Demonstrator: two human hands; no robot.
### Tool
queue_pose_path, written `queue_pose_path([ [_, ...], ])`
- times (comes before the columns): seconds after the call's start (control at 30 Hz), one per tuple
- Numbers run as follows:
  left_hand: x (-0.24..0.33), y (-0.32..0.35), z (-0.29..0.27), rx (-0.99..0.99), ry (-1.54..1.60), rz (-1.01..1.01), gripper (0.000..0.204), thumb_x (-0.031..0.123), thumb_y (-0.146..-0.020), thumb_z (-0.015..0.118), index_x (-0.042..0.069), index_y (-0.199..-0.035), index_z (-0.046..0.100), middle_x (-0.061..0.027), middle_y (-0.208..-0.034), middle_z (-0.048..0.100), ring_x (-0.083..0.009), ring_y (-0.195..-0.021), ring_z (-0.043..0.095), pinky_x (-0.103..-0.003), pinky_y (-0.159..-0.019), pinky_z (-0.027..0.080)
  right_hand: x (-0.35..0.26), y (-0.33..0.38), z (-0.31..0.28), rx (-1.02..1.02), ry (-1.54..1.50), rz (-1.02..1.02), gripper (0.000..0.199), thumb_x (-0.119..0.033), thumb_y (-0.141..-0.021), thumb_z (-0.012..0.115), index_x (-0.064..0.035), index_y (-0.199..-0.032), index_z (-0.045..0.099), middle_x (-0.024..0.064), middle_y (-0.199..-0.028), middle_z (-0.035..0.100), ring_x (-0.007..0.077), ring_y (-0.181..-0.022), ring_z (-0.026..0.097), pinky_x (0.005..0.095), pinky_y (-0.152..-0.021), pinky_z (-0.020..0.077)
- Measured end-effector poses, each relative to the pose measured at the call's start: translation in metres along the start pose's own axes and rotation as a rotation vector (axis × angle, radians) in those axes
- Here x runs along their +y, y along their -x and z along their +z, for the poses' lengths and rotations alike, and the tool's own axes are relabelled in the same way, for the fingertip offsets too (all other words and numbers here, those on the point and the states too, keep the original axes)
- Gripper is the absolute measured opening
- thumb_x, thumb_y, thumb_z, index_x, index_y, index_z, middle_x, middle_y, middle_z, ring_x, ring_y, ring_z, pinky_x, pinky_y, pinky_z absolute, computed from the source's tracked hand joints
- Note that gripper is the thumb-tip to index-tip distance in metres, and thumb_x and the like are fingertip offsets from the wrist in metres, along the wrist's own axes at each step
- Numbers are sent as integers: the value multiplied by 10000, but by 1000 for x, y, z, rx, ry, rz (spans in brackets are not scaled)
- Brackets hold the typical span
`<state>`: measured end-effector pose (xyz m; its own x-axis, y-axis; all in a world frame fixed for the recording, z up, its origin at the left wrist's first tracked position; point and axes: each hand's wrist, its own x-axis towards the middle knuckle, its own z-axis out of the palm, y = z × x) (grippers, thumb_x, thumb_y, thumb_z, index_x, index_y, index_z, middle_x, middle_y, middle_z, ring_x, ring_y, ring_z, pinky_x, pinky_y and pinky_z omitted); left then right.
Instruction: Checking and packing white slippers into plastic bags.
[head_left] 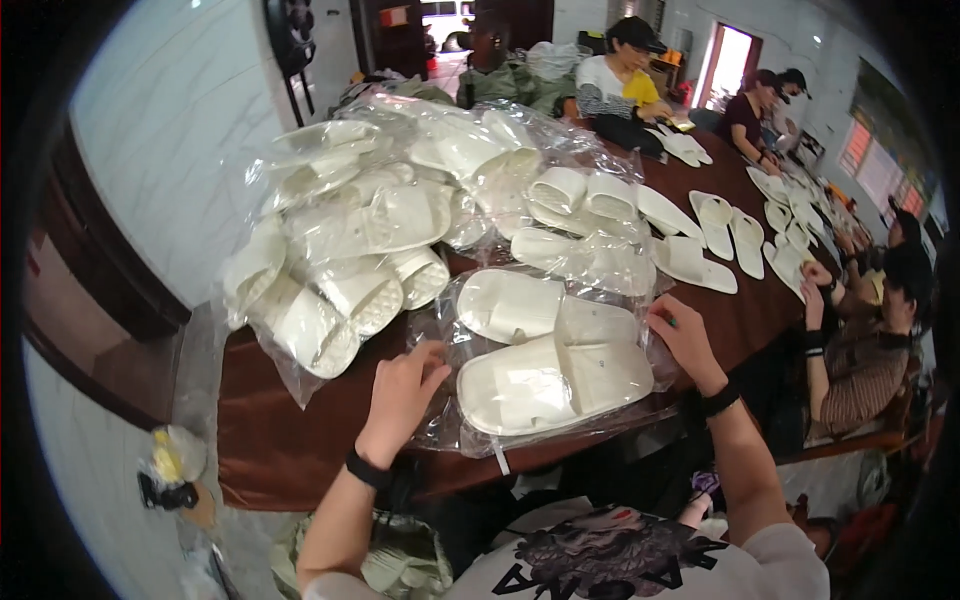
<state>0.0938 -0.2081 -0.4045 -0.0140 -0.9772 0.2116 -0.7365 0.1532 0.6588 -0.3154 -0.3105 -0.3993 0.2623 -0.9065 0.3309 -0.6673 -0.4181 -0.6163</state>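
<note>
A pair of cream slippers (610,375) lies side by side in a clear plastic bag (440,430) on the table before me. At the bag's left edge is my left hand (398,398), fingers loosely bent and the thumb apart from them; it holds nothing that I can see. My right hand (685,340) is at the right edge, its fingers curled together on the film. A small green spot shows at its fingertips. Beyond my left hand rises a large heap of bagged slippers (370,220).
A brown cloth covers the table (270,430). Loose slippers (715,225) lie to the right, with more along the far right side. Several people sit around the table, one with a yellow-and-white top (620,85) at the far end. A pale sack (400,555) stands below the near edge.
</note>
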Motion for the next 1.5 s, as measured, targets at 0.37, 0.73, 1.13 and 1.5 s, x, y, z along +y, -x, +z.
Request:
queue_pose_path([
  [0.37,6,-23,-7,69,794,-201,115,-18,-901,577,44,-990,543,-54,-883,581,-139,-712,642,-267,-636,537,3,-6,-18,53,-600,197,94,-126,-978,549,-48,-924,543,2,-790,595,78,-708,575,234,-610,450],
  [0.73,-30,16,-30,106,23,15,278,-39,-878,569,-3,-1153,592,-159,-1150,567,-302,-1040,606,-368,-886,510,-17,23,0,148,-29,15,100,-38,-910,619,-12,-999,580,72,-799,637,130,-660,617,264,-589,485],
  [1.13,-55,30,5,9,-167,115,555,128,-987,487,62,-1513,322,-160,-1564,321,-351,-1440,309,-505,-1164,257,-65,51,-1,-302,-389,-65,135,-161,-922,660,-34,-962,642,32,-879,614,117,-849,580,267,-744,465],
  [1.5,-53,27,11,-19,-254,77,522,240,-1011,482,80,-1496,373,-124,-1580,316,-295,-1466,285,-503,-1183,210,-59,19,3,-430,-602,417,283,-181,-969,576,16,-1164,631,60,-942,678,109,-771,654,242,-669,540],
])
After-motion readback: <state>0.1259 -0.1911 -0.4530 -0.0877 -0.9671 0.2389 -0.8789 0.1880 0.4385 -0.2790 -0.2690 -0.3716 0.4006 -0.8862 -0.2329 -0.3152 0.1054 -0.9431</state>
